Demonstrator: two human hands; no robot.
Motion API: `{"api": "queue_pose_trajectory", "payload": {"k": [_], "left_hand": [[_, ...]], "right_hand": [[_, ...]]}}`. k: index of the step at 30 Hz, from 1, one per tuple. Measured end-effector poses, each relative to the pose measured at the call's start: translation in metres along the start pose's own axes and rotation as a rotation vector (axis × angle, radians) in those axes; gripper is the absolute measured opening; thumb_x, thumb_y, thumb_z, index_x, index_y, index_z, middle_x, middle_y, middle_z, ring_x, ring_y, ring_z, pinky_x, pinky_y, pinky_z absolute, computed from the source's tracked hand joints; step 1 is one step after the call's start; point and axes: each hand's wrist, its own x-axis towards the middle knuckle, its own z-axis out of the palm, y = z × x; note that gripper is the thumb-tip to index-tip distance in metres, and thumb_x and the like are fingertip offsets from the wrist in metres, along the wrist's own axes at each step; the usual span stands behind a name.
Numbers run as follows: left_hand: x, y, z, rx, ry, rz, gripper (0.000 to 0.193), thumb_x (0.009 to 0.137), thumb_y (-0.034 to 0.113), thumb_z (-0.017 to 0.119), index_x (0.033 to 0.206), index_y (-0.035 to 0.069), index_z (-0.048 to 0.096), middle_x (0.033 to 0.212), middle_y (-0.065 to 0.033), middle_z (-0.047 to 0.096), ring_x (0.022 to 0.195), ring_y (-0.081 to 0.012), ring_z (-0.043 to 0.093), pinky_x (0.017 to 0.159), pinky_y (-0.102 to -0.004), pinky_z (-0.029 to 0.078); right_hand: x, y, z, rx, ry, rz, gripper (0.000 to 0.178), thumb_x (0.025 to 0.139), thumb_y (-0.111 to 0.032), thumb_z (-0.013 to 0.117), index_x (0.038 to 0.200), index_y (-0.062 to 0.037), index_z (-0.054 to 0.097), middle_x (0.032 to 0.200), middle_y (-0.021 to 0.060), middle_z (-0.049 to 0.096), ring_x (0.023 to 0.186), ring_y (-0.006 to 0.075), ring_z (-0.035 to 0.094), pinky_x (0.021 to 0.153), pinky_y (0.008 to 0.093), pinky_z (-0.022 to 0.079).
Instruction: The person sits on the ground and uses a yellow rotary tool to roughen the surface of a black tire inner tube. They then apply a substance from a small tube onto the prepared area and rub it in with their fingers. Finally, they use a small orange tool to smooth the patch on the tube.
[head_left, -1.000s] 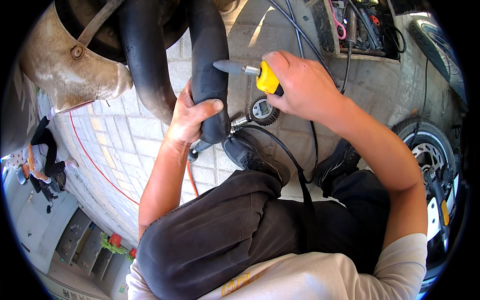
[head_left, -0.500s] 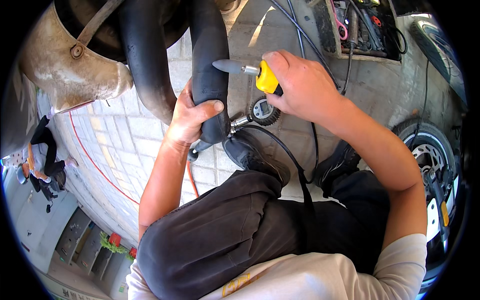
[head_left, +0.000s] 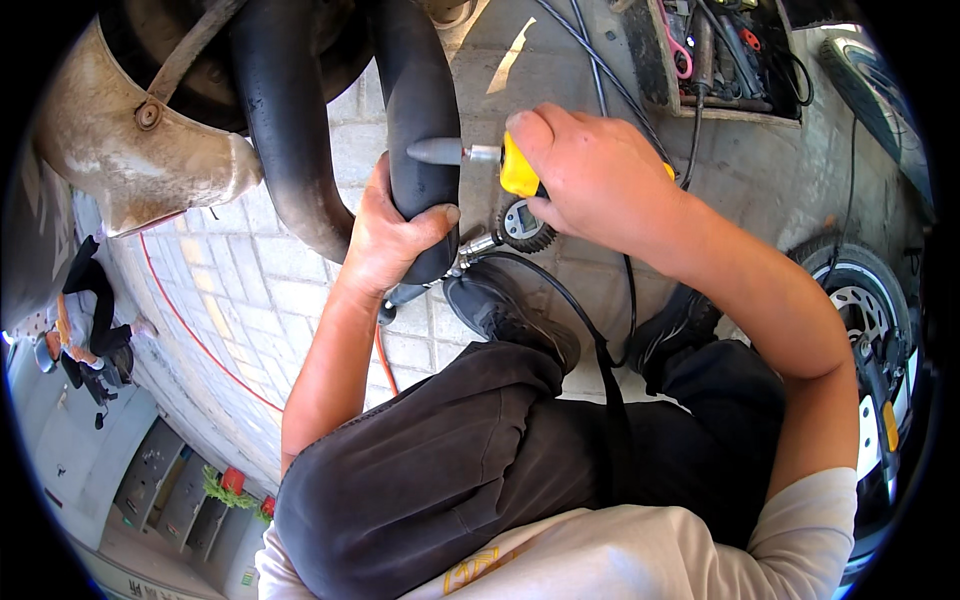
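Observation:
A black inflated inner tube [head_left: 412,85] hangs in a loop in front of me. My left hand [head_left: 392,238] is wrapped around its right-hand length near the bottom, thumb across the front. In my right hand [head_left: 605,190] is a yellow-handled tool [head_left: 518,168] with a metal shank and a grey bullet-shaped tip [head_left: 436,151]. That tip lies across the face of the tube, just above my left thumb; whether it presses on the rubber I cannot tell. Below the tool, a round digital pressure gauge [head_left: 524,222] with a black hose sits beside the tube's lower end.
A dirty pale motorcycle fender [head_left: 130,160] is at the upper left. An open toolbox [head_left: 735,65] stands at the upper right, cables [head_left: 600,80] beside it. To the right is a wheel with a brake disc [head_left: 860,305]. Another person [head_left: 85,320] is far off left.
The tool in my right hand has moved left, its tip further across the tube and slightly lower. My left hand and the tube's lower part have shifted slightly right.

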Motion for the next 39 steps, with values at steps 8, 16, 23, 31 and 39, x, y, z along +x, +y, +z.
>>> {"api": "queue_pose_trajectory", "payload": {"k": [8, 16, 23, 31, 39], "left_hand": [[-0.001, -0.004, -0.005, 0.003, 0.012, -0.01, 0.065, 0.068, 0.011, 0.078, 0.127, 0.001, 0.052, 0.099, -0.0055, 0.06, 0.087, -0.0146, 0.058, 0.081, -0.0293, 0.049], [0.0, -0.005, -0.016, -0.575, -0.224, -0.108, 0.066, 0.063, 0.013, 0.081, 0.121, -0.001, 0.052, 0.096, -0.0108, 0.063, 0.077, -0.0192, 0.065, 0.072, -0.0321, 0.055], [-0.002, 0.001, -0.01, -0.556, -0.232, -0.066, 0.063, 0.066, 0.021, 0.079, 0.118, -0.003, 0.053, 0.09, -0.0098, 0.057, 0.073, -0.0187, 0.057, 0.068, -0.0318, 0.05], [-0.002, 0.001, -0.011, -0.531, -0.227, -0.068, 0.063, 0.065, 0.022, 0.08, 0.117, -0.003, 0.055, 0.09, -0.01, 0.058, 0.074, -0.0188, 0.058, 0.07, -0.0327, 0.051], [0.001, -0.004, -0.01, -0.421, -0.144, -0.094, 0.067, 0.062, 0.013, 0.079, 0.122, -0.003, 0.054, 0.103, -0.0089, 0.064, 0.09, -0.0172, 0.063, 0.083, -0.0299, 0.053]], "right_hand": [[-0.001, -0.002, 0.009, 0.045, 0.004, -0.147, 0.027, 0.075, -0.012, 0.069, 0.095, -0.0025, 0.054, 0.082, 0.0133, 0.063, 0.072, 0.0317, 0.069, 0.064, 0.0419, 0.056], [-0.007, 0.013, 0.003, 0.299, 0.08, 0.107, 0.05, 0.071, -0.02, 0.08, 0.108, -0.002, 0.052, 0.094, 0.017, 0.064, 0.08, 0.0379, 0.067, 0.069, 0.0442, 0.055], [-0.014, 0.004, 0.012, 0.285, 0.02, 0.122, 0.05, 0.07, -0.021, 0.081, 0.106, -0.0021, 0.051, 0.094, 0.0168, 0.063, 0.079, 0.0374, 0.067, 0.068, 0.0445, 0.055], [-0.016, 0.002, 0.012, 0.236, 0.016, 0.08, 0.048, 0.071, -0.021, 0.08, 0.105, -0.0029, 0.051, 0.094, 0.0143, 0.063, 0.081, 0.0337, 0.068, 0.067, 0.0425, 0.057], [-0.01, 0.002, 0.002, 0.152, -0.029, 0.07, 0.044, 0.073, -0.019, 0.078, 0.103, -0.0007, 0.051, 0.091, 0.0168, 0.064, 0.079, 0.0349, 0.069, 0.066, 0.0437, 0.057]]}}
